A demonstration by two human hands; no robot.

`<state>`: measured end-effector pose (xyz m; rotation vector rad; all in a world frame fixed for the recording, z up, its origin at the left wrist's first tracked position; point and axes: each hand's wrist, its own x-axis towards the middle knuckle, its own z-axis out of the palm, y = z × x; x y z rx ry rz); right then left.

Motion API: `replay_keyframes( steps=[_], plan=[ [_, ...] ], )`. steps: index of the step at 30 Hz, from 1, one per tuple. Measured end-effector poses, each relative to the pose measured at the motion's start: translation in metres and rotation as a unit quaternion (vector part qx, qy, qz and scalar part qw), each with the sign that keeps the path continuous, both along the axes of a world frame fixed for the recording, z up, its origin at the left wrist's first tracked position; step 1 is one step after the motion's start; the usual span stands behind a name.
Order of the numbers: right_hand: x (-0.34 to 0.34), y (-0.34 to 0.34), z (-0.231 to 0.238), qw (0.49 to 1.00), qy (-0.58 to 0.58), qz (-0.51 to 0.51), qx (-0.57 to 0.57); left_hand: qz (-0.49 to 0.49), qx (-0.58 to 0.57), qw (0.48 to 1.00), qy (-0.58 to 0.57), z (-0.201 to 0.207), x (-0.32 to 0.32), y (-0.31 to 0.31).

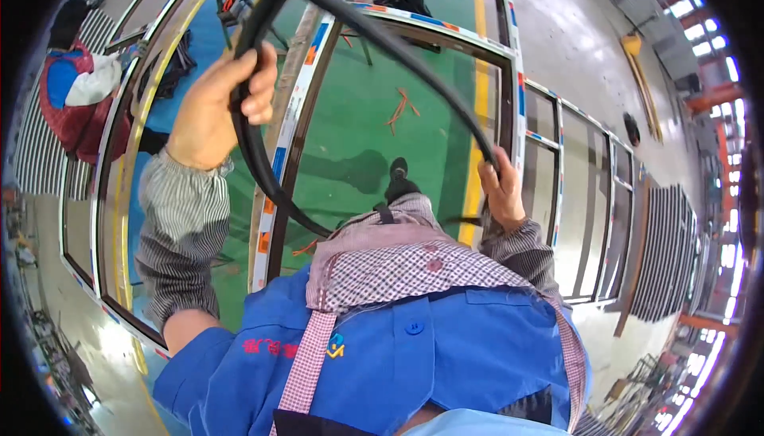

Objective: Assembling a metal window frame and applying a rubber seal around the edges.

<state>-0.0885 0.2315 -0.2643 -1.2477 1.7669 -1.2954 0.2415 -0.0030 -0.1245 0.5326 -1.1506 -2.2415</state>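
A long black rubber sealing strip (398, 47) is raised in front of me in a loop with a sharp bend at its top. My left hand (219, 105) is closed, its fingers wrapped round the strip's left side. Below that hand the strip curves down toward my waist, where the apron hides it. My right hand (504, 191) pinches the strip lower down on the right, thumb and fingers pressed together. Behind the loop lies a large dark window frame (298, 109), its edges covered in white film with blue and orange patches.
More frames (557, 149) lean or lie to the right, others (107, 197) to the left. Orange scraps (403, 105) are scattered on the green floor (350, 129). A person (76, 93) in dark red and blue is at the far left. Striped long profiles (664, 253) lie at right.
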Motion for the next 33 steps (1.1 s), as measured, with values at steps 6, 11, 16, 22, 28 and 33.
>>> replay_keyframes(
  steps=[6,11,16,22,28,33],
  plan=[
    [-0.056,-0.081,-0.015,0.946,0.303,-0.008,-0.111,0.089,-0.033,0.990,-0.102,-0.140,-0.041,-0.061],
    [-0.128,-0.166,-0.076,0.951,0.302,0.059,0.025,0.187,0.113,0.943,-0.249,-0.257,-0.127,-0.131],
    [-0.158,-0.250,-0.111,0.924,0.344,0.098,0.136,0.230,0.170,0.919,-0.273,-0.347,-0.175,-0.206],
    [-0.200,-0.301,-0.150,0.924,0.313,0.150,0.163,0.245,0.280,0.896,-0.243,-0.358,-0.209,-0.255],
    [-0.216,-0.328,-0.169,0.936,0.283,0.126,0.164,0.282,0.379,0.873,-0.120,-0.358,-0.220,-0.271],
    [-0.202,-0.347,-0.170,0.942,0.239,0.090,0.216,0.321,0.318,0.889,-0.069,-0.354,-0.234,-0.268]
  ],
)
